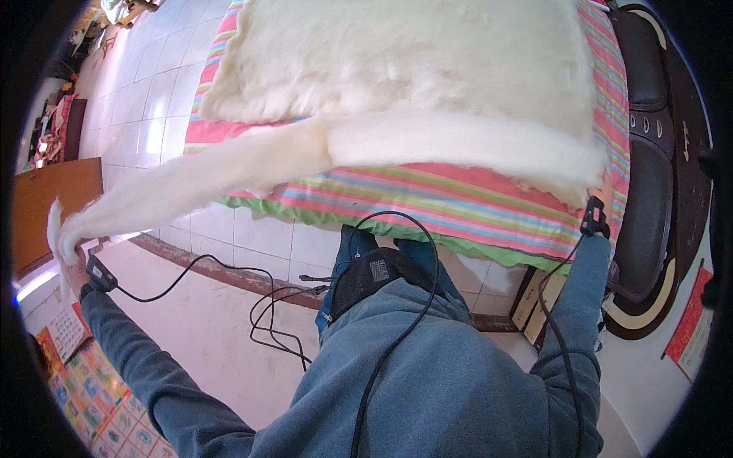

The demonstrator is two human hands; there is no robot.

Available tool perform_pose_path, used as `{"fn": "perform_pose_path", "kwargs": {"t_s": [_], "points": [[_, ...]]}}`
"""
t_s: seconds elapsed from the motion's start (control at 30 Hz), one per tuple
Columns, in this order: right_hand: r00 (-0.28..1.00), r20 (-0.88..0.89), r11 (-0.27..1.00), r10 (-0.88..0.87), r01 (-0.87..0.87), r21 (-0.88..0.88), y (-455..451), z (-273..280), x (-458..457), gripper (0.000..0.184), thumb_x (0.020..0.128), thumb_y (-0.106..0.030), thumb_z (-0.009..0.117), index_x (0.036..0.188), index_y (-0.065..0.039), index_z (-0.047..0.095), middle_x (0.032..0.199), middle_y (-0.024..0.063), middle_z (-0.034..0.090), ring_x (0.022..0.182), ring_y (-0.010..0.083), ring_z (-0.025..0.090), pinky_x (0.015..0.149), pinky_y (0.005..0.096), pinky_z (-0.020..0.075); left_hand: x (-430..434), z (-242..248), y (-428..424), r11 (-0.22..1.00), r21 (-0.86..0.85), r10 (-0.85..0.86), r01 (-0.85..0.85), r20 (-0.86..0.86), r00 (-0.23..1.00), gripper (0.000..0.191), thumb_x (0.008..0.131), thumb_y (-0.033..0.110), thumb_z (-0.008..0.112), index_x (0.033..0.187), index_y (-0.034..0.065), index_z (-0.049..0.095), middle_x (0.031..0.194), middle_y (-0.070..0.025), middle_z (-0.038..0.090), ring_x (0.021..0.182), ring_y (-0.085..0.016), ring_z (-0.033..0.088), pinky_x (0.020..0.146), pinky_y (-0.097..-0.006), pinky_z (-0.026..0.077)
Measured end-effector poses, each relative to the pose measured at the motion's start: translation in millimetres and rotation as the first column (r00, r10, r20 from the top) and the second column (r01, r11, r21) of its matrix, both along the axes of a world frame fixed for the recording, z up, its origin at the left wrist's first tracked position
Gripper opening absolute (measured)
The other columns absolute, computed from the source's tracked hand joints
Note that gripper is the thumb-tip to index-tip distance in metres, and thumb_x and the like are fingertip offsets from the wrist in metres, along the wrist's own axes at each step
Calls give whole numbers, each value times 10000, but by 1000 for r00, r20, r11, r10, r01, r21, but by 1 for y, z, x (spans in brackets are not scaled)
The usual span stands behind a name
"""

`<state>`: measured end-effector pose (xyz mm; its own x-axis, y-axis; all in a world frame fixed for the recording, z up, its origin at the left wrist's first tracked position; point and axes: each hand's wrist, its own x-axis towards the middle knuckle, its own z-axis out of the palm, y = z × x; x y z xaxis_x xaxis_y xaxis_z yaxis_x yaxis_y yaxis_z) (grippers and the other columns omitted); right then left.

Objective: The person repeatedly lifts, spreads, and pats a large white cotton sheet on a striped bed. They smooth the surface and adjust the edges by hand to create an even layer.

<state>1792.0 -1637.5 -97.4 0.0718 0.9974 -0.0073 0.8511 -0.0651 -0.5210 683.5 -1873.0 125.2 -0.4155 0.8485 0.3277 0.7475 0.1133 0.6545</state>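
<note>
A long strip of white fibre batting (458, 140) stretches between my two hands, with a crosswise fold or seam left of its middle. My left hand (75, 269), far out to the left, grips the bunched end of the strip, which hangs off the bed in the air. At the right edge of the bed, my right hand (600, 192) holds the other end low against the striped sheet (446, 189); its fingertips are partly buried in the fibre. Beyond the strip, a thick, wide layer of the same cream batting (401, 63) covers the bed.
A dark padded headboard (638, 189) borders the bed on the right. Black cables (269, 320) run from both wrist devices past my body. A brown wooden panel (57, 206) stands beyond my left hand, near white floor tiles (154, 109). Posters (109, 395) hang at lower left.
</note>
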Motion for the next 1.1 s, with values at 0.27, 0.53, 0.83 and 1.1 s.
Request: {"fn": "perform_pose_path", "kwargs": {"t_s": [0.27,0.53,0.83,1.1], "points": [[984,100,985,-146,154,-82,-15,34,47,568,767,-130,597,1290,23,438,1204,165,552,1118,247,522,949,314,390,-111,-65,-33,968,36,233,-250,258,938,485,862,351,596,1244,73,483,1213,-81,538,1065,-232,556,913,-326,473],[993,38,986,-112,116,-117,-18,85,-32,532,775,-105,541,1277,42,447,1192,137,553,1104,203,511,952,288,371,-52,-251,87,984,-164,159,-65,666,729,419,934,392,472,1178,58,541,1015,-53,595,878,-138,575,700,-266,479],[996,-76,988,-56,44,-149,-30,122,-116,547,854,-231,590,1312,14,418,1259,99,512,1151,181,468,997,285,325,271,-368,189,964,-257,-120,-60,-629,768,757,736,403,671,1311,-4,394,1324,-196,442,1245,-344,395,1034,-451,302],[877,-341,937,-337,277,-212,-24,123,-76,480,876,-118,573,1312,12,420,1241,70,515,1120,136,471,986,262,340,453,-419,171,722,-656,-495,220,-267,827,440,753,263,624,1134,62,532,1159,-117,523,1238,-318,368,1030,-523,245]]}}
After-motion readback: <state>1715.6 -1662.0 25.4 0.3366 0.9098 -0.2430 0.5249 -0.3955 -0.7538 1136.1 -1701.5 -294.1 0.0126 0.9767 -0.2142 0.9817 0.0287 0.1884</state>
